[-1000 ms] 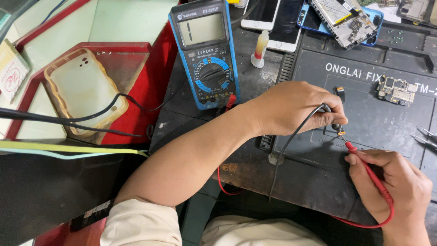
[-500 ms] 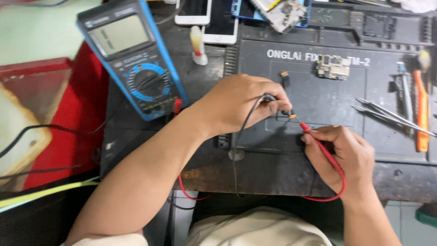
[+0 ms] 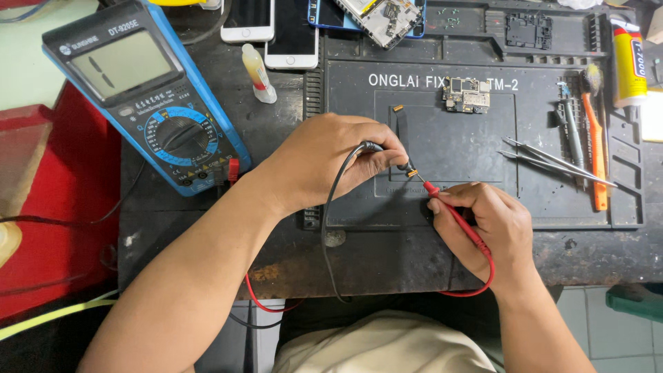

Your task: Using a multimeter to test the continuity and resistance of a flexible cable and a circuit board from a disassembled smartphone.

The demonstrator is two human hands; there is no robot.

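Both hands pinch multimeter probes over one tiny part on the repair mat.

Left hand [image 3: 324, 162] is closed around the black probe [image 3: 400, 164], its black lead looping down off the counter's front edge, and the right hand [image 3: 483, 224] is closed pen-fashion around the red probe [image 3: 452, 211], whose red lead curls under the wrist. The two tips meet at a small orange component [image 3: 412, 173] lying near the middle of the dark repair mat [image 3: 552, 207]. A second small orange piece [image 3: 398, 108] lies further up the mat, apart from the hands. A blue digital multimeter [image 3: 148, 97] lies tilted to the left on the counter [image 3: 207, 228]. A small circuit board [image 3: 466, 94] sits at the mat's top, and metal tweezers [image 3: 552, 162] lie to the right beside an orange-handled tool [image 3: 597, 152].
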